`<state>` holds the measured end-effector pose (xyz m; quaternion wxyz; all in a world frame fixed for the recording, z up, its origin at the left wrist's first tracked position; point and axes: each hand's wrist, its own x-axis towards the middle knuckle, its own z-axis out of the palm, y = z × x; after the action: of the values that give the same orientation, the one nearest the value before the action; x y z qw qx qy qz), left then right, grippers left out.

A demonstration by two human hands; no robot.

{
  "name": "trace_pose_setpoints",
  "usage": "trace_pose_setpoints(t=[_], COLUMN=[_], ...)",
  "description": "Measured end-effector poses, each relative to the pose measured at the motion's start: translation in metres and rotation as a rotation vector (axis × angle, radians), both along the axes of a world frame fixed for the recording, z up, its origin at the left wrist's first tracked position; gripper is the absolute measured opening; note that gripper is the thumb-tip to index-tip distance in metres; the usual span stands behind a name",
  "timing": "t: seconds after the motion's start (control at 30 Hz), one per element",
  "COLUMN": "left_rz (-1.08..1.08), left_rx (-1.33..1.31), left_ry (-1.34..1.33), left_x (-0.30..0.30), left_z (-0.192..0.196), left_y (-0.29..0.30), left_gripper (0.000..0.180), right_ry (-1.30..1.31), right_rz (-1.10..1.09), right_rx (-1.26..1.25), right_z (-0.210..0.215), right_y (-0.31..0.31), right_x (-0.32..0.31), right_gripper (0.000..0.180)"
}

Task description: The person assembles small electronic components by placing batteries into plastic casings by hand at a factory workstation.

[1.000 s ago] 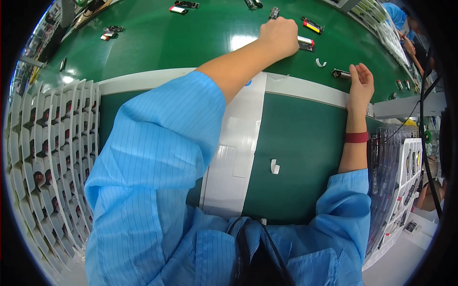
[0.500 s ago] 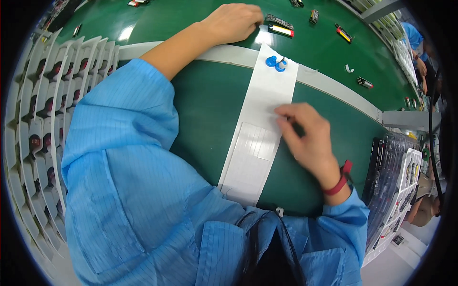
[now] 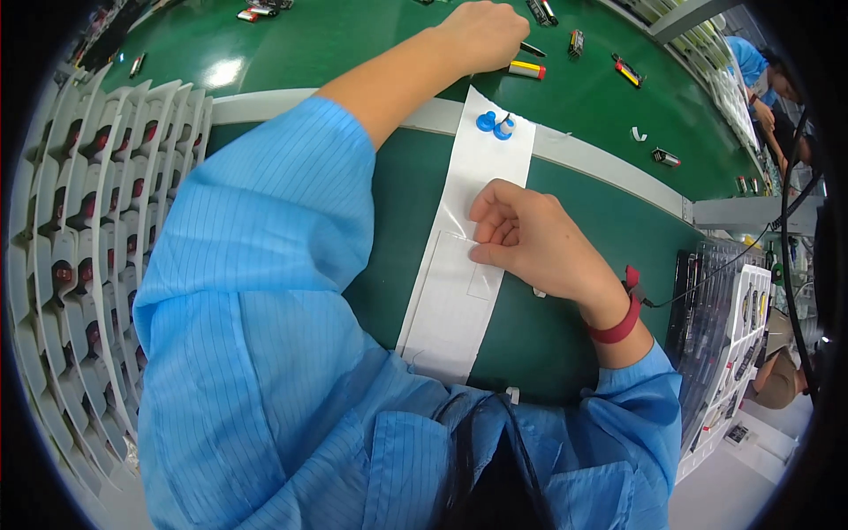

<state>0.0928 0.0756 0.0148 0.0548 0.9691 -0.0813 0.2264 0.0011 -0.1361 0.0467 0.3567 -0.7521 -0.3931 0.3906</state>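
My left hand (image 3: 484, 35) stretches across the green belt at the top, fingers bent down on a small black electronic part (image 3: 533, 49) whose end juts out; the fingertips are hidden. Right beside it lies a yellow-and-red battery pack (image 3: 527, 69). My right hand (image 3: 541, 231) hovers over a long white strip (image 3: 459, 181), thumb and forefinger apart, the other fingers loosely curled, nothing seen between them. Under its fingertips is a glossy sheet (image 3: 442, 296) lying on the strip. Blue pegs (image 3: 487, 122) and a small white-capped piece (image 3: 505, 130) stand on the strip's far end.
Several small battery packs, including a yellow one (image 3: 629, 72), lie about the belt. A white rail (image 3: 609, 172) runs along its near edge. Stacked white trays (image 3: 97, 238) rise at the left, and clear and white trays (image 3: 720, 362) at the right. A co-worker (image 3: 751, 71) sits farther right.
My left hand has moved right and settled over the electronic part beside the battery pack. The right hand has moved left and lower over the glossy sheet, its fingers more curled.
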Motion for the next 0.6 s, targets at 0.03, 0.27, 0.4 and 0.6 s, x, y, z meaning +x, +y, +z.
trace_pose_setpoints(t=[0.03,0.27,0.4,0.6], left_rz=[-0.007,-0.037,-0.159,-0.198], left_rx=[-0.05,-1.1,-1.619,-1.909], left_ry=[-0.036,0.169,0.4,0.533], left_x=[-0.006,-0.058,-0.073,-0.075], left_z=[0.002,0.011,0.019,0.007], left_y=[-0.002,-0.028,-0.042,-0.051], left_gripper=[0.015,0.023,0.024,0.026], right_ry=[-0.001,-0.862,-0.614,0.401], right_rz=[-0.002,0.297,0.305,-0.626], right_rx=[0.005,0.428,0.629,0.772], right_z=[0.001,-0.01,0.033,0.022], right_y=[0.001,-0.038,-0.053,-0.024], right_x=[0.0,-0.054,-0.053,0.051], right_gripper=[0.023,0.023,0.022,0.024])
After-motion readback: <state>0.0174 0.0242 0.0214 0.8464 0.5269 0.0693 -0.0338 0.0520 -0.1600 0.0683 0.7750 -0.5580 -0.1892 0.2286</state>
